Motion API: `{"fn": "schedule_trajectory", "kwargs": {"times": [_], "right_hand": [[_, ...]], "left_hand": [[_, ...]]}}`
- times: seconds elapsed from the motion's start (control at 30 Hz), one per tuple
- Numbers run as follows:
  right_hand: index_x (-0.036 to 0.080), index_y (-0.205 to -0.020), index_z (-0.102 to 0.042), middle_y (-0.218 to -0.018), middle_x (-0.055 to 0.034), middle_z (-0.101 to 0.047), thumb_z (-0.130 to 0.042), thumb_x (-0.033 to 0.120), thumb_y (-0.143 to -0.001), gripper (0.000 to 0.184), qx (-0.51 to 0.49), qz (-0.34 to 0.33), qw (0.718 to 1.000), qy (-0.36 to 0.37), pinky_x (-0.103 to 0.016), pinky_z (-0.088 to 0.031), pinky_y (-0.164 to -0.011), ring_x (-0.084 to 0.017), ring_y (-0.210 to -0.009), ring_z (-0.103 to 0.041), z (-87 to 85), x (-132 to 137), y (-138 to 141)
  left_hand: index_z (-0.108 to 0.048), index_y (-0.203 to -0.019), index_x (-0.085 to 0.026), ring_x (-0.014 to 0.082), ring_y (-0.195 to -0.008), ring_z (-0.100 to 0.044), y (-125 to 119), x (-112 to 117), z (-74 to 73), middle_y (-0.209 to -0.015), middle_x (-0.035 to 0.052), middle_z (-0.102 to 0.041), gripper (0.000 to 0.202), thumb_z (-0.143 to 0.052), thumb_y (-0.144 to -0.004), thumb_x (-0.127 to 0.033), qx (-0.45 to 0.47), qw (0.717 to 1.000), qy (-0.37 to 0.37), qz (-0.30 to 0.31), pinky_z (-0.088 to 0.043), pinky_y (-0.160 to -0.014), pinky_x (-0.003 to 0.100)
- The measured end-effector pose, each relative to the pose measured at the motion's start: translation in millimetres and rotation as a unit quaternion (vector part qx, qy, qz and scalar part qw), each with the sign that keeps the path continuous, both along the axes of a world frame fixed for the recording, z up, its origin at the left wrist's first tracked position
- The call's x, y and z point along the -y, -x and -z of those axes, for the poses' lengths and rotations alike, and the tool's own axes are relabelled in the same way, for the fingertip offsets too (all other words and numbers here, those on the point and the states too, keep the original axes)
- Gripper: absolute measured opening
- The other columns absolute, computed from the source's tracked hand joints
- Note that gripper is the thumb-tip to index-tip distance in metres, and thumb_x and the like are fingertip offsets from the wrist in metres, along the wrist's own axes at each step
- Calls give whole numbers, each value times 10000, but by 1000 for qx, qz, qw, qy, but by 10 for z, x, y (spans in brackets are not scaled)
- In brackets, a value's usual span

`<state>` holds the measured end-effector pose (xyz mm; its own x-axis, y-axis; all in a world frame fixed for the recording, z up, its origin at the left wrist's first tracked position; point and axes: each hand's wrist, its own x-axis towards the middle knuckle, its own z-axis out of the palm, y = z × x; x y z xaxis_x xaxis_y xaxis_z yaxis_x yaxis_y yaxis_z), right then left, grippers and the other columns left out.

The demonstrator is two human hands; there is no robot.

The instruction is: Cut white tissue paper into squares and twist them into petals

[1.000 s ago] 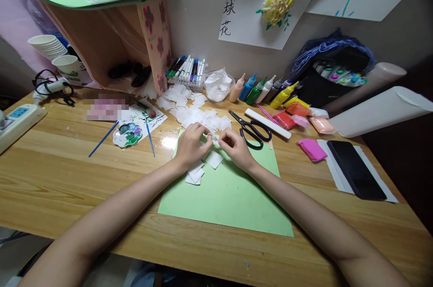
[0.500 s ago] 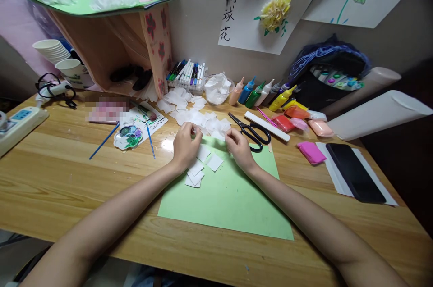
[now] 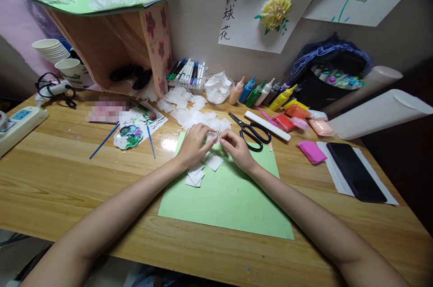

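From the head camera, both forearms reach in over the wooden desk (image 3: 67, 174) and meet above the far edge of a green paper sheet (image 3: 230, 201) that lies flat in front of the person. The left hand (image 3: 193, 146) and the right hand (image 3: 237, 149) come together fingertip to fingertip. Between them is a small white paper piece (image 3: 214, 135), just above the sheet's far edge.

The fingers of both hands are closed in a pinch on that piece, thumb against forefinger, with the other fingers curled in. How the piece is folded is too small to tell.

A few cut white squares (image 3: 196, 175) lie overlapping on the sheet, partly under the left hand. Beyond the hands, a spread of tissue sheets (image 3: 189, 113) covers the desk towards the wall.

Black-handled scissors (image 3: 252, 133) lie just right of the right hand, with a white ruler (image 3: 267, 125) beyond them and a row of paint bottles (image 3: 260, 92) further back. A marker set (image 3: 186, 73) and a clear bowl (image 3: 218, 88) of crumpled tissue stand by the wall.

To the left, well apart from the hands, a paint palette (image 3: 127, 136) lies between two blue brushes. A block of pink clay (image 3: 311, 151) and a black phone (image 3: 355, 169) lie to the right
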<state>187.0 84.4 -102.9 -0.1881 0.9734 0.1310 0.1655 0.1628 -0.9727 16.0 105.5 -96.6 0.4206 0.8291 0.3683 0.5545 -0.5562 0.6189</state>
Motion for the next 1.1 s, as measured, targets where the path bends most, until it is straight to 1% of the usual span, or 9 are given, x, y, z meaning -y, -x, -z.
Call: {"fn": "schedule_trajectory", "kwargs": {"times": [0.13, 0.27, 0.33, 0.4, 0.57, 0.73, 0.9, 0.97, 1.1], "right_hand": [[193, -777, -525, -625, 30, -430, -505, 415, -852, 235, 21, -1, 1000, 9, -238, -330, -499, -104, -531, -388, 0, 6, 5], [185, -757, -554, -673, 18, -464, -525, 438, -843, 268, 32, -4, 999, 10, -242, -338, -514, -100, -540, -403, 9, 5, 12], [182, -728, -547, -661, 17, -462, -474, 456, -869, 317, 20, -5, 1000, 15, -245, -344, -521, -99, -531, -403, 14, 4, 12], [179, -699, -543, -645, 16, -457, -431, 478, -884, 369, 12, -5, 1000, 21, -249, -349, -524, -100, -526, -406, 14, 4, 11], [175, -756, -603, -693, 10, -505, -596, 457, -790, 285, 21, -8, 1000, 8, -243, -346, -530, -100, -564, -429, 3, 9, 19], [173, -751, -626, -674, 8, -527, -619, 435, -774, 263, 2, 22, 999, 26, -240, -322, -485, -93, -526, -408, 19, -2, 21], [166, -742, -642, -661, 1, -552, -634, 397, -767, 232, 1, 59, 998, 33, -242, -322, -482, -99, -537, -427, 41, -12, 21], [167, -749, -649, -650, 2, -547, -631, 391, -770, 225, -1, 60, 998, 35, -244, -319, -484, -101, -534, -427, 42, -11, 21], [173, -773, -662, -656, 4, -545, -614, 395, -784, 228, -12, 39, 999, 32, -249, -314, -492, -98, -523, -418, 21, -10, 22]], "left_hand": [[-532, -787, -185, 163, -780, -512, 10, -35, 31, -797, 22, -556, 200, -462, -900, -335, 54, 998, 26, -8, -408, -736, 304], [-518, -750, -185, 156, -761, -510, 12, -42, 43, -771, 15, -554, 195, -479, -891, -313, 59, 998, 23, 0, -403, -721, 294], [-517, -738, -184, 159, -766, -511, 6, -30, 31, -767, 16, -559, 185, -499, -878, -304, 45, 999, 11, -8, -401, -719, 295], [-519, -738, -186, 164, -774, -513, -1, -14, 16, -769, 19, -564, 173, -510, -869, -299, 29, 999, -2, -21, -399, -717, 298], [-518, -747, -189, 173, -791, -518, -2, 5, 7, -783, 26, -572, 179, -494, -879, -307, 16, 999, -10, -33, -397, -722, 307], [-506, -720, -190, 169, -772, -514, 4, -7, 29, -771, 21, -578, 211, -461, -900, -291, 15, 999, -6, -49, -389, -706, 308], [-531, -893, -186, 178, -820, -520, -16, 44, 9, -863, 35, -587, 61, -523, -850, -229, 5, 993, -60, -104, -395, -736, 312], [-539, -926, -186, 182, -828, -524, -26, 74, -1, -853, 37, -589, 92, -526, -841, -219, -9, 992, -86, -95, -394, -742, 315], [-588, -889, -203, 186, -843, -544, -38, 106, 2, -856, 32, -626, 97, -524, -856, -268, -44, 992, -107, -48, -383, -736, 317]]}}
